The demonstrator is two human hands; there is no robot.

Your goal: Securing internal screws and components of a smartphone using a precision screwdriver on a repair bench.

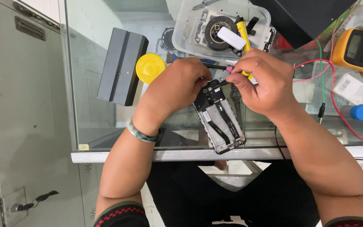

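Note:
An opened phone (220, 118) with its back cover off lies on the glass counter (97, 105), showing its black boards and flex cables. My left hand (177, 86) grips the phone's top left corner. My right hand (260, 82) holds a thin tool with a pink band (228, 68) and a yellow handle, its tip at the phone's upper edge near the camera. A green bangle (141, 133) circles my left wrist.
A clear plastic tray (181, 31) of phone parts sits behind my hands. To the left lie a yellow round lid (150, 67) and a dark grey box (122, 65). At right are an orange multimeter (358, 50), red and green wires (330, 84) and a blue-capped bottle (358, 112).

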